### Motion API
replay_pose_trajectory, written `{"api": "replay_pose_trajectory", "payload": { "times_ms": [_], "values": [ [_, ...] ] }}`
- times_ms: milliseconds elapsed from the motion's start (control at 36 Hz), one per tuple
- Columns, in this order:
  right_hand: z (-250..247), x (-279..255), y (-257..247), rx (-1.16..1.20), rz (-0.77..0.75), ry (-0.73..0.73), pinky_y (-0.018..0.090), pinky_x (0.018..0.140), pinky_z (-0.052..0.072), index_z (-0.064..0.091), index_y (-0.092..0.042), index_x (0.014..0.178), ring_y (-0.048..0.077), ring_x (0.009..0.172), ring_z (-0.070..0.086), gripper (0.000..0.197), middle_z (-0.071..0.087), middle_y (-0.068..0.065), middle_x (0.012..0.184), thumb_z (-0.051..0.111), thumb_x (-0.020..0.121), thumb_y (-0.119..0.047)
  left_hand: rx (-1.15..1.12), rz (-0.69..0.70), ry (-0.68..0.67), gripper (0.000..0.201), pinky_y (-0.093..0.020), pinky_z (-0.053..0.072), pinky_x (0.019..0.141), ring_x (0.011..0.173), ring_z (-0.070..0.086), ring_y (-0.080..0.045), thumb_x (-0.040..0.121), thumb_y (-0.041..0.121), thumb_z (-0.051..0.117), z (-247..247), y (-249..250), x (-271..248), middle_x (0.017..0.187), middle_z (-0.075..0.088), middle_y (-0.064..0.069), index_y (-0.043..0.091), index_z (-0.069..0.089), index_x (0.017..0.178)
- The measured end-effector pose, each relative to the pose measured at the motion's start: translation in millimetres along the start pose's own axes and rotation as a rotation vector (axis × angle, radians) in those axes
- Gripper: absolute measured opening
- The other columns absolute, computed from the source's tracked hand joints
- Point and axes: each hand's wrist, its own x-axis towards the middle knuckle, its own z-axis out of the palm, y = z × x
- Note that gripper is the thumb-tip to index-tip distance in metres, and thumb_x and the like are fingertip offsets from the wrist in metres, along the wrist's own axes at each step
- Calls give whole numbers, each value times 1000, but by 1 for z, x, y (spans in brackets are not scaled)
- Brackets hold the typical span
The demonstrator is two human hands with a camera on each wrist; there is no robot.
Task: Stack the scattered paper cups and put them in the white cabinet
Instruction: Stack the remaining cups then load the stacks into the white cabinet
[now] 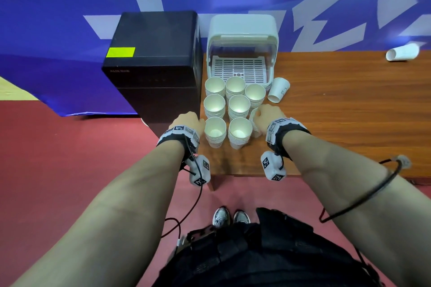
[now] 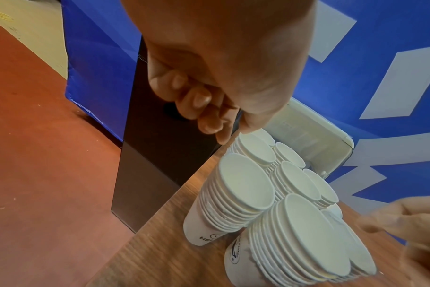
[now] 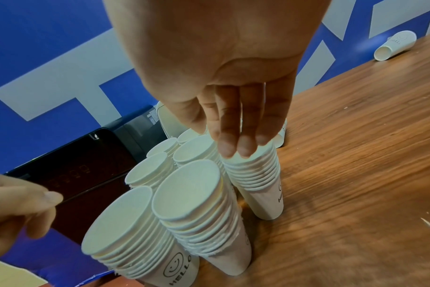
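White paper cup stacks (image 1: 229, 109): upright, clustered on the wooden table (image 1: 338, 112), in front of the white cabinet (image 1: 242, 53).
Loose cups: one (image 1: 278, 89) on its side beside the cabinet; another (image 1: 401, 53) lying far right.
Your left hand (image 1: 186, 120): fingers loosely curled, holding nothing, beside the near-left stack.
Your right hand (image 1: 270, 113): fingers straight, tips on the right-hand stack (image 3: 255, 174).
Cabinet: lid raised, slatted tray showing.

Wooden table (image 1: 349, 109) bears cup stacks (image 1: 229, 109), white cabinet (image 1: 242, 49), two fallen cups (image 1: 401, 52).
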Motion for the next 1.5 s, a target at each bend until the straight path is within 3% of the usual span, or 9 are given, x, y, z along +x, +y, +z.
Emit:
{"api": "replay_pose_trajectory", "payload": {
  "times_ms": [306, 444, 583, 694, 833, 1000, 1194, 1361, 1500],
  "values": [
    [-7, -10, 12, 129, 88, -57, 32, 72, 49, 61, -1, 93, 27, 84, 63, 21, 69, 16, 99, 43, 97, -12, 2, 67, -21, 26, -30, 46, 64, 70, 60, -28, 88, 35, 48, -2, 28, 4, 83, 62, -9, 12, 60, 88],
    [-10, -14, 41, 196, 152, -36, 37, 73, 59, 66, -2, 95, 29, 81, 70, 25, 71, 17, 89, 43, 92, -12, -8, 157, -9, 26, -31, 45, 62, 62, 56, -23, 89, 36, 47, -2, 61, 7, 74, 55, -6, 15, 52, 74],
    [-20, -14, 86, 242, 226, 15, 40, 74, 61, 66, -6, 92, 28, 75, 71, 27, 71, 14, 82, 41, 92, -16, 63, 263, -24, 23, -39, 51, 81, 99, 64, -33, 96, 23, 48, -3, 113, 0, 103, 66, -12, 8, 65, 100],
    [-25, -8, 130, 274, 255, 33, 41, 74, 61, 67, -5, 95, 28, 76, 72, 27, 72, 14, 82, 43, 94, -17, 115, 320, 0, 21, -31, 39, 61, 73, 59, -28, 90, 27, 50, 8, 153, 4, 80, 62, -9, 12, 59, 78],
    [-29, 9, 187, 307, 269, 32, 42, 73, 61, 68, -6, 96, 28, 75, 72, 27, 72, 14, 80, 44, 94, -17, 163, 348, 29, 24, -34, 50, 68, 75, 60, -24, 95, 29, 47, 31, 206, 12, 83, 61, -7, 13, 59, 82],
    [-47, 49, 266, 316, 189, -6, 44, 72, 61, 67, -6, 94, 30, 74, 72, 26, 71, 14, 83, 44, 93, -19, 206, 291, 68, 25, -27, 31, 57, 61, 46, -14, 97, 34, 44, 53, 274, 28, 70, 50, 3, 21, 49, 77],
    [-77, 91, 352, 336, 206, -39, 44, 75, 61, 68, -1, 90, 30, 77, 72, 28, 71, 16, 81, 46, 95, -18, 283, 187, 12, 28, -28, 38, 57, 66, 52, -23, 91, 37, 50, 77, 336, 48, 81, 59, -6, 12, 61, 92],
    [-78, 120, 360, 319, 141, -122, 44, 76, 60, 70, -1, 94, 30, 81, 73, 27, 73, 17, 84, 47, 94, -16, 364, 90, -117, 32, -32, 46, 66, 88, 64, -29, 88, 38, 53, 89, 352, 54, 103, 66, -11, 11, 63, 101],
    [-74, 145, 343, 294, 74, -198, 44, 74, 61, 71, -3, 94, 29, 77, 72, 26, 73, 14, 80, 47, 93, -15, 345, 80, -142, 30, -30, 48, 63, 75, 60, -28, 82, 39, 53, 98, 353, 72, 90, 61, -8, 13, 59, 95]
  ]
}}
